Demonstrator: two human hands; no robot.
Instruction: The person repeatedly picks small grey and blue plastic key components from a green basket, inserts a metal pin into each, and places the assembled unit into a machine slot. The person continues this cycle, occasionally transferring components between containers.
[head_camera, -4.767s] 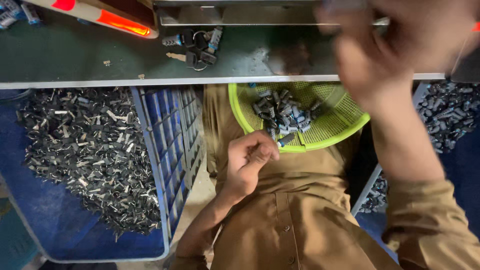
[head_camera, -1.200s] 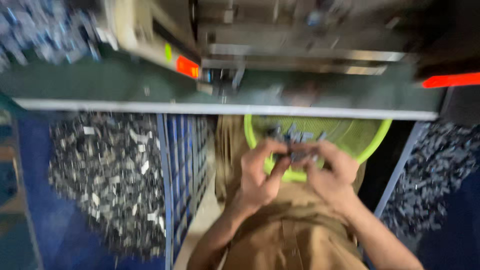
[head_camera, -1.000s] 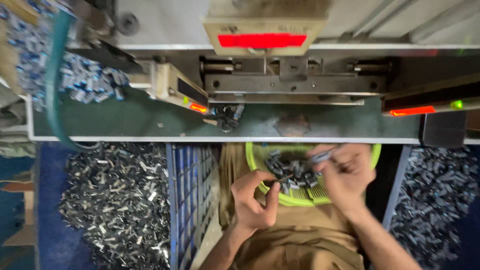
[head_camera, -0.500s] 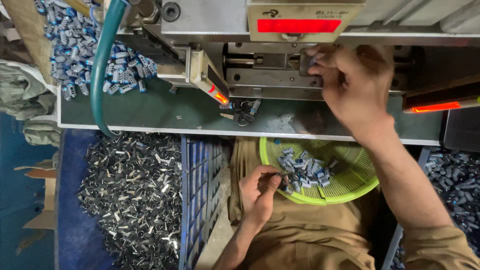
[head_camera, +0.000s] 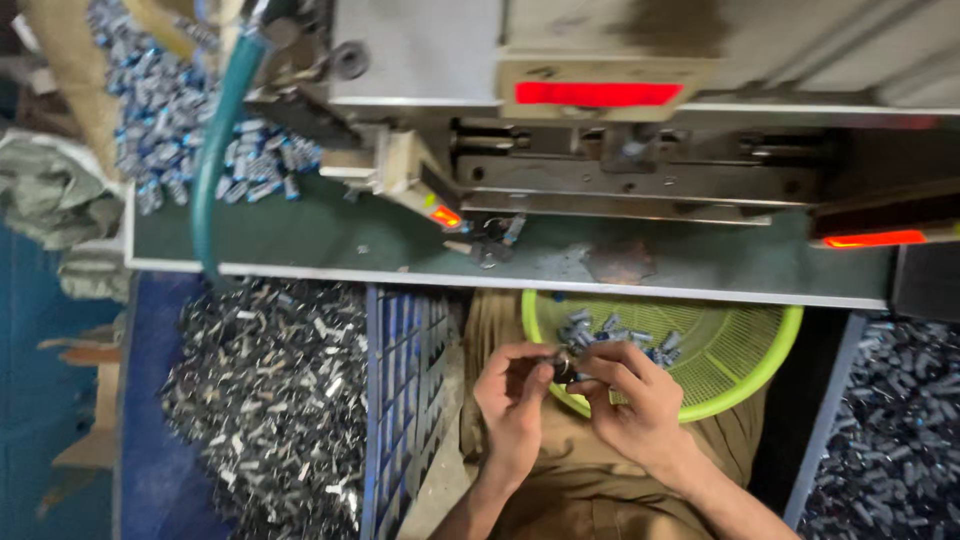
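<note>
Over your lap, both your hands meet just in front of the green basket (head_camera: 745, 375), and they share one small metal part (head_camera: 563, 366). Your left hand (head_camera: 515, 400) is curled, with its thumb and fingertips pinching the part from the left side. Your right hand (head_camera: 640, 400) is bent over too, with its first fingers pressing on the part from the right. Neither hand is flat or wide open; both are mostly closed around that one little piece. The part sits right at the near rim of the basket, close to the heap of small blue-grey pieces (head_camera: 610, 335) lying inside it. What could go wrong? The part is tiny and looks smooth, so it could slip out if one hand lets go too soon. It may then drop onto your brown trousers (head_camera: 560, 490) or down between your legs and the blue crate (head_camera: 400, 400) beside you. That crate holds a big pile of shiny metal scraps (head_camera: 270, 400), so a lost part would be hard to find there. Your wrists hang in the air with nothing to lean on, so a small shake could also knock the part loose.
</note>
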